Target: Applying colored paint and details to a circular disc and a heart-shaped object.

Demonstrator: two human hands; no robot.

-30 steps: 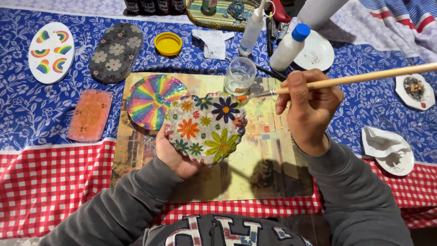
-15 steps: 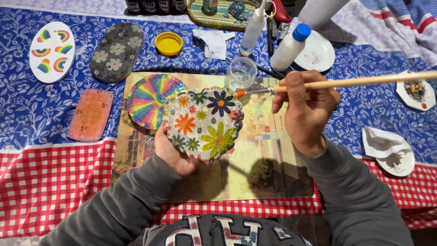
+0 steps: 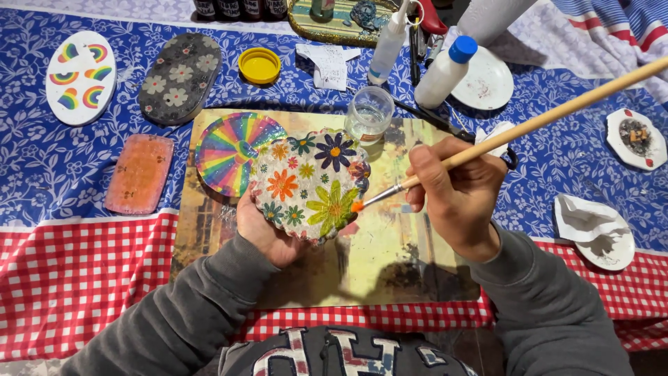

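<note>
Brush (image 3: 515, 132): one, pinched in right hand (image 3: 456, 195) fingers.
Floral disc (image 3: 309, 184): one, left hand (image 3: 261, 230) fingers curled beneath.
Bottles (image 3: 445, 69): two, beyond fingers.

Blue floral tablecloth (image 3: 42, 174) under painted mat (image 3: 403, 251), rainbow oval (image 3: 81, 76), yellow lid (image 3: 259, 65).
</note>
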